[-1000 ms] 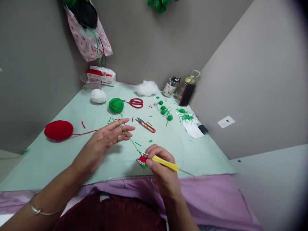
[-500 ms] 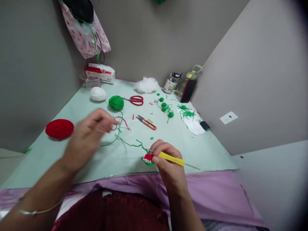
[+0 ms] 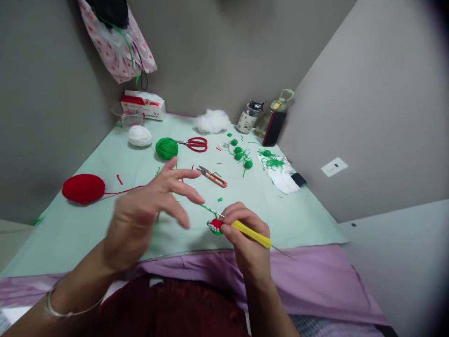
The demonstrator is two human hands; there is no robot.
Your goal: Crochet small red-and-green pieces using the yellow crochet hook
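Observation:
My right hand (image 3: 249, 234) is closed round a yellow-handled crochet hook (image 3: 250, 233), its thin metal tip pointing left. The same fingers pinch a small crocheted piece (image 3: 215, 226) in red, white and green. From that piece a strand of green yarn (image 3: 207, 208) runs up and left toward my left hand (image 3: 150, 206), passing out of sight behind its fingers. My left hand hovers over the table to the left of the piece, slightly blurred, its fingers spread. Beyond it lies a ball of green yarn (image 3: 166, 149).
Orange thread snips (image 3: 213, 178) and red-handled scissors (image 3: 196, 144) lie mid-table. At left are red yarn (image 3: 84, 188) and white yarn (image 3: 139, 136). White stuffing (image 3: 213, 121), a pen cup (image 3: 247, 119) and a bottle (image 3: 265, 122) stand at the back. Small green balls (image 3: 238, 152) lie right.
My left hand has come right and nearer the crocheted piece, its fingers going from curled together to spread. My right hand keeps its hold with little movement.

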